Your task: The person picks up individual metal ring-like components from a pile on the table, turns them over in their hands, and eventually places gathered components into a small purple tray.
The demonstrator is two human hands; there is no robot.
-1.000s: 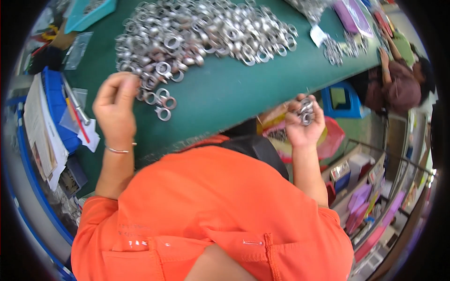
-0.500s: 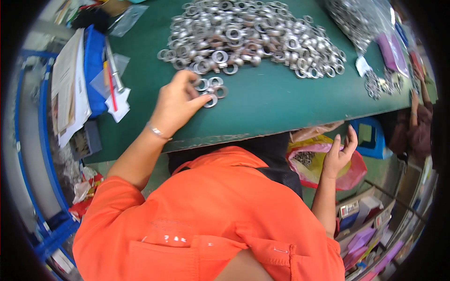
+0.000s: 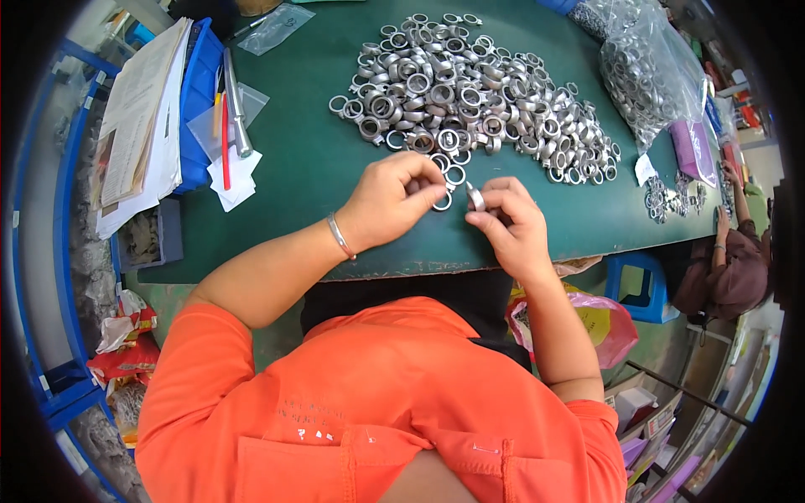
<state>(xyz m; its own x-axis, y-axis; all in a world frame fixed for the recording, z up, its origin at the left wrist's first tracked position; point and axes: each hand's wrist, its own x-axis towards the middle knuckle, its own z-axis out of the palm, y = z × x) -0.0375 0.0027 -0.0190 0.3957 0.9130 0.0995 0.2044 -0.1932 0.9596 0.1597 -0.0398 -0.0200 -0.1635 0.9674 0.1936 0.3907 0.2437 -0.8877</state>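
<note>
Right hand (image 3: 511, 225) pinching metal ring (image 3: 477, 199); probably light, stiff, bit slick, grab rim. Left hand (image 3: 390, 201) beside loose rings (image 3: 449, 168), can't tell grip.

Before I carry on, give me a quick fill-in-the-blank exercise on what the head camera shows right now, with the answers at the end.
1. The right hand pinches a single metal ____ apart from the pile.
2. The bracelet is on the orange-shirted worker's ____ wrist.
3. The colour of the tabletop is ____.
4. The plastic stool by the table's edge is ____ in colour.

Missing words: ring; left; green; blue.
</note>
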